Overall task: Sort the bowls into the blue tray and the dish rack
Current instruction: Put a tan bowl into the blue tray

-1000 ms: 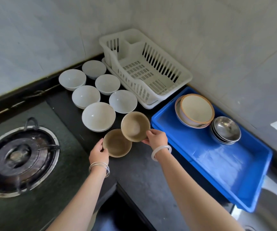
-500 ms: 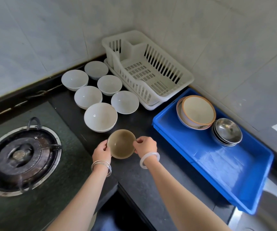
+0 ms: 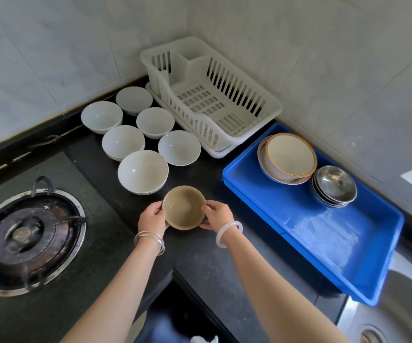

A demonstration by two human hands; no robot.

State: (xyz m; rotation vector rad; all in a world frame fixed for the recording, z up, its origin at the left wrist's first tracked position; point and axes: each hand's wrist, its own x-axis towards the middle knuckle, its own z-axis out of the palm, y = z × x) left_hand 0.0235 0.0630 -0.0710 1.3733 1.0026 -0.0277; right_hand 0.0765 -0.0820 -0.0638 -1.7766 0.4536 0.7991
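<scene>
Brown ceramic bowls (image 3: 184, 206) now sitting nested, left hand (image 3: 151, 217) and right hand (image 3: 218, 215) gripping stack. Blue plastic tray (image 3: 323, 231) part-filled; six white porcelain bowls (image 3: 143, 172) awaiting white plastic dish rack (image 3: 200, 100).

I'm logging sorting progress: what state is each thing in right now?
brown bowl: upright, gripped at its sides by left hand and right hand.
white bowls: six, upright, unsorted on the counter.
dish rack: no bowls in it.
blue tray: holds two stacks at its far end.
ceramic bowls: nested, in the tray.
steel bowls: nested, in the tray.
burner: no flame visible.
</scene>
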